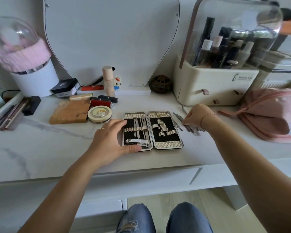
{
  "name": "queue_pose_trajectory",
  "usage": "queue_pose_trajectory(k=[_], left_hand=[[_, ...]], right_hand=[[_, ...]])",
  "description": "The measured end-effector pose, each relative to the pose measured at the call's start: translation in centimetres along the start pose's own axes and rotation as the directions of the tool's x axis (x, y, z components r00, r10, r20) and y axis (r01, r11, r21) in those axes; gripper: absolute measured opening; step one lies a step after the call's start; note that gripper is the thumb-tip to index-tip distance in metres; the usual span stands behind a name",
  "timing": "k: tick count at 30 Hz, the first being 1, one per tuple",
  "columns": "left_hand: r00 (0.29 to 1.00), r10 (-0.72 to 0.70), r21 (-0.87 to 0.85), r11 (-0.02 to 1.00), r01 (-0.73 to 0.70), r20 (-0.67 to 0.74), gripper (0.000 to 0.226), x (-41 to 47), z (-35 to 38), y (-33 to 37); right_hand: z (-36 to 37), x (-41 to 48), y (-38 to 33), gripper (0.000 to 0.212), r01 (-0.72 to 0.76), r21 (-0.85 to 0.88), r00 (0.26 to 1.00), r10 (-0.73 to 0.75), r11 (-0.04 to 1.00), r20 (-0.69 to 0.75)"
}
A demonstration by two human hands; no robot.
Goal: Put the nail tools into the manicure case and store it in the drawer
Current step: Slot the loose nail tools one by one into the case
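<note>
The manicure case [168, 145] lies open flat on the white vanity top, with black lining and metal edges. Its left half holds nail clippers [138, 142] and several thin tools [140, 126] under loops; the right half holds one small tool [162, 126]. My left hand [112, 140] rests on the case's left edge, fingers straight, thumb at the front corner. My right hand [196, 116] is just right of the case, its fingers curled down onto a pile of loose metal nail tools [191, 127]. What it grips is hidden under the fingers.
A drawer front with a slanted handle [195, 176] runs under the tabletop edge. A cream cosmetics organiser [213, 86] and a pink pouch [272, 118] stand to the right. Left of the case lie a round compact [99, 113], a wooden box [69, 112] and lipsticks [106, 99].
</note>
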State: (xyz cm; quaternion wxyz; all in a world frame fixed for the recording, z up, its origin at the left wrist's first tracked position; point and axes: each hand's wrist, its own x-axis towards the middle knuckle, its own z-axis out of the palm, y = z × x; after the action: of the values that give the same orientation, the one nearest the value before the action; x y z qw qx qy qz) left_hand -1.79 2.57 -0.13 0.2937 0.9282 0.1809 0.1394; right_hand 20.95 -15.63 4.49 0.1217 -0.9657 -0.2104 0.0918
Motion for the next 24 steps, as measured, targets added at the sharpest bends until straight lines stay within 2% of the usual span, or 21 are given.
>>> queue_pose_trajectory(k=[3,5,6,9,11,13,16,19,24], left_hand=[[1.000,0.000,-0.005,1.000,0.000,-0.001,0.119,0.0,0.0,-0.1],[1.000,0.004,-0.009,1.000,-0.004,-0.005,0.120,0.0,0.0,0.0],[1.000,0.003,-0.010,1.000,-0.003,-0.004,0.120,0.0,0.0,0.0],[1.000,-0.003,-0.018,1.000,0.003,0.004,0.119,0.0,0.0,0.0],[1.000,-0.003,-0.024,1.000,0.003,0.002,0.120,0.0,-0.1,0.1],[1.000,-0.004,-0.025,1.000,0.004,0.002,0.120,-0.1,-0.1,0.1],[1.000,-0.003,-0.021,1.000,0.003,-0.007,0.120,-0.1,-0.1,0.1],[1.000,0.001,-0.010,1.000,-0.001,-0.018,0.120,0.0,0.0,0.1],[1.000,0.014,0.002,1.000,-0.014,-0.022,0.117,0.1,0.0,0.1]], right_hand=[[0.0,-0.4,0.1,0.024,0.008,0.037,1.000,-0.009,0.999,0.019],[-0.3,-0.7,0.5,0.023,0.018,0.177,1.000,-0.016,0.984,-0.012],[-0.6,-0.9,0.5,0.020,0.031,0.303,1.000,-0.030,0.953,-0.008],[-0.9,-1.3,-0.7,0.011,0.003,0.696,0.979,-0.143,0.718,0.144],[-0.4,-1.4,-2.3,0.008,-0.044,0.800,0.951,-0.220,0.598,0.217],[0.3,-1.5,-4.3,0.010,-0.069,0.824,0.923,-0.277,0.562,0.267],[1.5,-1.6,-7.2,0.008,-0.069,0.822,0.897,-0.326,0.565,0.300],[2.4,-1.3,-9.1,0.007,-0.063,0.813,0.903,-0.314,0.578,0.293],[3.7,-0.8,-10.3,0.014,0.041,0.680,0.958,-0.223,0.732,0.182]])
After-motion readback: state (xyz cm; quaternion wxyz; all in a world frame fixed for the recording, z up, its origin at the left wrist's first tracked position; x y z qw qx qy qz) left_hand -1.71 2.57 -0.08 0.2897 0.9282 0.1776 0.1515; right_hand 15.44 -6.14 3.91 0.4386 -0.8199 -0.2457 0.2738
